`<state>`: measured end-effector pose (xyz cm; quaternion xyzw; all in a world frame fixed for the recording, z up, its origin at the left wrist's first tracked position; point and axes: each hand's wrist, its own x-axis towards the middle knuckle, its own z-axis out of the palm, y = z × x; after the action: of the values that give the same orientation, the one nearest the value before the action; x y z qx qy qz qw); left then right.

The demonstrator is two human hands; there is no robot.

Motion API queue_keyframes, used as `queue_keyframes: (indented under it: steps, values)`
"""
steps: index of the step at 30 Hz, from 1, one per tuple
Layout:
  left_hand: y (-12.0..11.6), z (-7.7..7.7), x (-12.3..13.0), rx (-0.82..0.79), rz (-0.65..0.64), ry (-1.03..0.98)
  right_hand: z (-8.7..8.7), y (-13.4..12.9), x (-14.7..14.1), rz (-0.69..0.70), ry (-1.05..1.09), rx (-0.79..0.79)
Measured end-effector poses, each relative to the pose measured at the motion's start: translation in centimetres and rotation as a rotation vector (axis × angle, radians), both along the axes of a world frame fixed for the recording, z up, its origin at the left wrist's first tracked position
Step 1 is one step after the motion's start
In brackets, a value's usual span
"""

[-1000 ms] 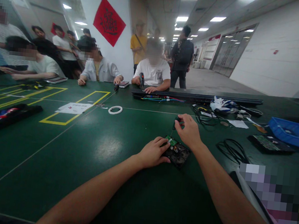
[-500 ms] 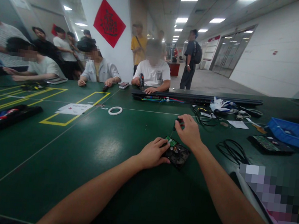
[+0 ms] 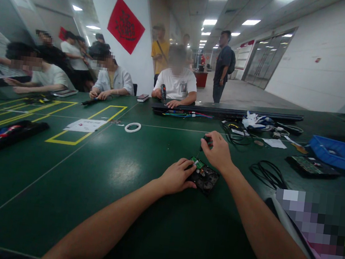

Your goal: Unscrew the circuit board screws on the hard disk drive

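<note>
A hard drive [image 3: 206, 181] with a green circuit board lies on the green table in front of me. My left hand [image 3: 178, 176] grips its left side, with the fingers over the far left edge and the thumb along the near edge. My right hand [image 3: 218, 150] pinches the dark handle of a small screwdriver [image 3: 201, 146] above the drive's far end. The screwdriver stands nearly upright, its thin shaft pointing down at the circuit board. Whether the tip sits in a screw is too small to tell.
Right of my arm lie a black cable [image 3: 268, 174], another circuit-board unit [image 3: 311, 166] and a blue tray [image 3: 338, 153]. A white ring [image 3: 133, 127] and a paper sheet [image 3: 85, 125] lie to the left. Across the table, a person holds a power drill [image 3: 163, 92] by long black bars [image 3: 236, 112].
My hands, the hard drive and the screwdriver stay almost in place. Across the table, the person in the light shirt has brought both hands together on a dark object.
</note>
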<state>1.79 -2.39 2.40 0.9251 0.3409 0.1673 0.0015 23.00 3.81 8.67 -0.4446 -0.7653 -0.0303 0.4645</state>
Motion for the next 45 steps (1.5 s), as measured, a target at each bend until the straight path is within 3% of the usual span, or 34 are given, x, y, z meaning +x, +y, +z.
queue_keyframes:
  steps: [26, 45]
  values:
    - [0.1, -0.3, 0.1, -0.002, -0.002, -0.008, 0.0, -0.1, 0.0, -0.029, -0.022, 0.023]
    - [0.2, -0.4, 0.1, 0.003, 0.001, 0.002, -0.9, 0.9, 0.2, -0.005, 0.087, 0.009]
